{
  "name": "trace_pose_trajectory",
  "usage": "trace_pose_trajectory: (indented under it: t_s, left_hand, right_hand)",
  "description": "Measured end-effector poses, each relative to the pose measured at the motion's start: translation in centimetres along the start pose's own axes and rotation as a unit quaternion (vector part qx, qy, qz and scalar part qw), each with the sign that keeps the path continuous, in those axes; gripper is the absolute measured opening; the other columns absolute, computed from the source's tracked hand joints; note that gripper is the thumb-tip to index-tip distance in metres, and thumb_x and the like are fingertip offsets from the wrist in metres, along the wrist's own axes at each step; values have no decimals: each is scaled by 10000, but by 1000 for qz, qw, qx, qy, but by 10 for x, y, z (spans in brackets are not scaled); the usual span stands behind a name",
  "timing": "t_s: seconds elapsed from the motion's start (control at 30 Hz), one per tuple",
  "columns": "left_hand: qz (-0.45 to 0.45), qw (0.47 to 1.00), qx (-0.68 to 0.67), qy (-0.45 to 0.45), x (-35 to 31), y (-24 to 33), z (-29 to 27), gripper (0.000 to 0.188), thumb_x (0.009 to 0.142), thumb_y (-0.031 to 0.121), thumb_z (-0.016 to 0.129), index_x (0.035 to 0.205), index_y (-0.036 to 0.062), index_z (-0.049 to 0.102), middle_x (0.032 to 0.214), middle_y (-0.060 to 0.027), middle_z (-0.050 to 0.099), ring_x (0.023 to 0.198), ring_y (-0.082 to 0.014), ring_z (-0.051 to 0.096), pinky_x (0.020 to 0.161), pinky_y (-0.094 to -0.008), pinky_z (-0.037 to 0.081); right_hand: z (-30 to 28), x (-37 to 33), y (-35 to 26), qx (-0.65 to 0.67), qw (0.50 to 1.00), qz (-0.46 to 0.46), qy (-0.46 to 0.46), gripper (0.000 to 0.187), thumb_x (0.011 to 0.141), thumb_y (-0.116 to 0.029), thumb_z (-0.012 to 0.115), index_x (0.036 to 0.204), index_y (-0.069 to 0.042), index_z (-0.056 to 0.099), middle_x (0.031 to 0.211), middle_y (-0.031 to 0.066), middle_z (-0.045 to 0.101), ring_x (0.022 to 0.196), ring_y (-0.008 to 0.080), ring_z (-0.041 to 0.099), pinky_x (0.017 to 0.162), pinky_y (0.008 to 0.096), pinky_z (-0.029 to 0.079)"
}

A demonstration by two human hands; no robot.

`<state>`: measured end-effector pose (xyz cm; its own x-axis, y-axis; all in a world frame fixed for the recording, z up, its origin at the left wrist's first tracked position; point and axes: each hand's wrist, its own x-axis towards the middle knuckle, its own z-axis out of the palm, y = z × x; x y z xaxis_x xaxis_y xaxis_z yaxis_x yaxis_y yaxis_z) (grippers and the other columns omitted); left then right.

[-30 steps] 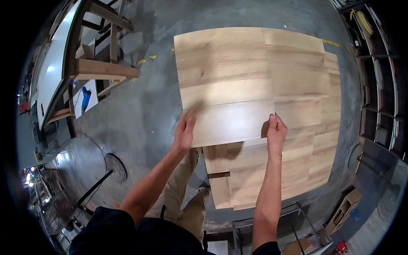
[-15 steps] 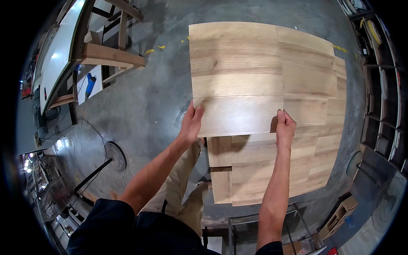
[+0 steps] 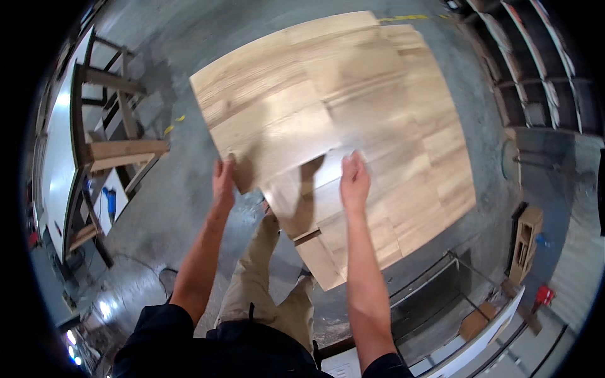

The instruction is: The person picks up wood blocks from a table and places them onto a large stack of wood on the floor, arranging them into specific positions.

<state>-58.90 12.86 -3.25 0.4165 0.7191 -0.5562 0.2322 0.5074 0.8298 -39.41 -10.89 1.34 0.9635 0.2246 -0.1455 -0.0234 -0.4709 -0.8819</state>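
Left hand (image 3: 224,181), reached forward, grasped the left edge of the pale-brown, rectangular wood-grain board (image 3: 277,132), which lay ahead and rightward. Right hand (image 3: 355,183): fingers curled, just beside the board's near-right corner; grip indeterminable.

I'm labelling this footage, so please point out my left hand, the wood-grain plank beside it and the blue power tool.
Left hand (image 3: 223,180), head view: middle of the hand.
Wood-grain plank (image 3: 291,140), head view: middle of its top face.
Blue power tool (image 3: 111,203), head view: middle of its blue body.
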Motion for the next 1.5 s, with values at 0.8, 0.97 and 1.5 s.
trace_pose_trajectory:
  t_s: [0.8, 0.97, 1.5]
  left_hand:
    - [-173, 678, 361, -617, -576, -218, 206, 215, 925, 232, 543, 1005, 41, 600, 886, -37, 628, 715, -103, 581, 646, -232, 486]
    - [-172, 632, 434, -619, -603, -247, 245, 190, 916, 230, 555, 953, 53, 612, 813, -38, 632, 680, -118, 593, 610, -244, 496]
    - [180, 407, 470, -762, -749, -324, 503, 252, 852, 189, 571, 959, -35, 612, 848, -73, 644, 756, -160, 589, 687, -280, 462]
  right_hand:
    - [-416, -806, 218, 300, 655, 440, 536, 180, 881, -155, 583, 931, -3, 665, 776, 47, 647, 660, 119, 567, 604, 267, 469]
    - [-479, -831, 208, 323, 558, 407, 647, 169, 891, -157, 582, 906, -6, 655, 770, 45, 645, 651, 117, 571, 591, 254, 459]
    - [-693, -813, 239, 72, 540, 330, 771, 399, 881, -263, 609, 1129, 49, 579, 995, 92, 649, 914, 151, 589, 818, 266, 457]
